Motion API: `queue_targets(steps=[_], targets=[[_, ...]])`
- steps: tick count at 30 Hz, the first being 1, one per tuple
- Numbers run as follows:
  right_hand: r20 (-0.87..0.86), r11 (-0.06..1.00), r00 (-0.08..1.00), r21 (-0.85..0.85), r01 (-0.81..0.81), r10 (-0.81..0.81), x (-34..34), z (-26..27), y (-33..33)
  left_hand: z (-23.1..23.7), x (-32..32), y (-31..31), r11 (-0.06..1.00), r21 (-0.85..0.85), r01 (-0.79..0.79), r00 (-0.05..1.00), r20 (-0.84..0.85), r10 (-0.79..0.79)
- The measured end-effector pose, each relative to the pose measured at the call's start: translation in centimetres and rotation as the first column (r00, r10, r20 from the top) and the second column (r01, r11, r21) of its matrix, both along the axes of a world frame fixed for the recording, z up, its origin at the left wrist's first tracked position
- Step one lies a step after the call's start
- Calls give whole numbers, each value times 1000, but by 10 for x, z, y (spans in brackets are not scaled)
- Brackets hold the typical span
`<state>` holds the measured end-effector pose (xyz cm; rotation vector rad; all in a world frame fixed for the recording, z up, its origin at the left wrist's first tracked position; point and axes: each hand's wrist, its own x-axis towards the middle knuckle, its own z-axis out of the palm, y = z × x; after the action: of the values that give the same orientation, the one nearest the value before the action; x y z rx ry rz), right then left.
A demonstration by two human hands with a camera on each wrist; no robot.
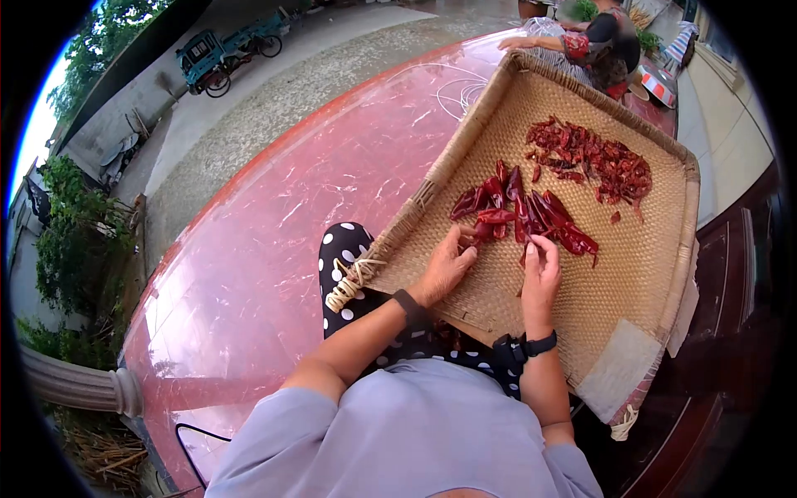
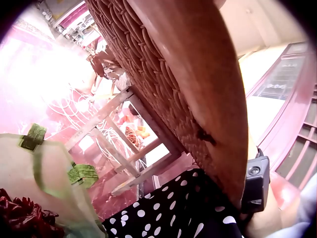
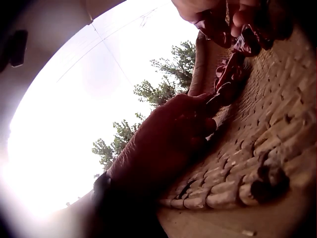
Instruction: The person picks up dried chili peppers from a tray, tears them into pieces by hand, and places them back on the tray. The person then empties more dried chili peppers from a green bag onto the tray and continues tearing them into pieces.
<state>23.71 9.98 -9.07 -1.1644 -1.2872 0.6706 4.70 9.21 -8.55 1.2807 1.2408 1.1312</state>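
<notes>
Over the near part of a woven tray (image 1: 465, 286), the left hand (image 1: 447, 267) holds a dark red pepper (image 1: 484, 231) by its near end. To its right, the right hand (image 1: 541, 272) pinches a pepper at its tip end between thumb and fingers. Several whole red peppers (image 1: 557, 214) lie just beyond both hands. Farther back on the tray is a pile of cut red pieces (image 1: 618, 170). From the side, the right wrist view has the left hand (image 3: 171, 131) with bent fingers, and the right hand (image 3: 205, 7) gripping red pepper at the top.
The tray's near edge lies over the lap, beside a polka-dot knee (image 1: 344, 249). Another person's arm (image 1: 535, 41) is at the far edge. A wooden frame (image 2: 136, 173) stands under the tray, with a bag (image 2: 54, 173) of red peppers nearby. Pale cloth (image 1: 618, 365) covers the right corner.
</notes>
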Motion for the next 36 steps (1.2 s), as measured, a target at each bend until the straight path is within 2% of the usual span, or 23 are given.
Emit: queue_targets(steps=[2,4,6,8,9,12,13,14,16,18,20,23,26,27,30,33,35,36], targets=[[-240,989,971,-140,-55,20,6,10,-5,-6,0,3,999,-36,10,1000,19,-9],[-282,995,959,-102,-18,-11,3,13,-6,2,0,3,993,-117,14,1000,28,-11],[-401,983,913,-120,-136,77,4,15,-7,0,0,4,994,-110,17,999,46,-12],[-459,964,879,-149,-219,129,4,16,-8,4,-1,4,992,-125,12,999,50,-6],[-423,945,883,-150,-292,206,6,17,-8,3,-2,6,991,-127,31,996,87,-20],[-453,871,815,-145,-469,362,6,24,-16,0,-9,9,986,-143,82,981,187,-54],[-337,844,825,-136,-520,454,7,21,-15,4,-11,9,984,-152,97,974,218,-62],[-234,783,783,-118,-611,576,9,24,-17,6,-13,9,981,-159,111,966,250,-69],[-162,624,662,-231,-747,732,5,37,-26,3,-20,11,978,-143,153,961,251,-114],[-67,559,591,-254,-789,804,-3,35,-32,-6,-26,14,971,-146,188,950,278,-142],[120,563,550,-220,-797,826,-9,32,-35,8,-25,6,966,-204,158,948,305,-91],[169,579,554,-243,-778,815,-17,33,-42,3,-29,2,953,-192,236,926,341,-161],[213,548,507,-242,-801,835,-20,32,-45,8,-31,-8,942,-196,272,942,253,-220],[179,507,474,-281,-815,862,-20,34,-45,9,-31,-11,940,-193,281,946,219,-238],[210,525,483,-267,-808,850,-20,37,-44,19,-32,-21,941,-156,300,948,155,-276],[266,730,702,-6,-684,660,-17,30,-43,33,-34,-30,920,-184,346,934,157,-320],[77,896,893,-47,-441,443,-14,29,-39,39,-35,-39,894,-215,393,919,127,-373],[-14,947,951,-88,-309,309,-13,30,-37,43,-37,-44,881,-233,413,911,113,-397]])
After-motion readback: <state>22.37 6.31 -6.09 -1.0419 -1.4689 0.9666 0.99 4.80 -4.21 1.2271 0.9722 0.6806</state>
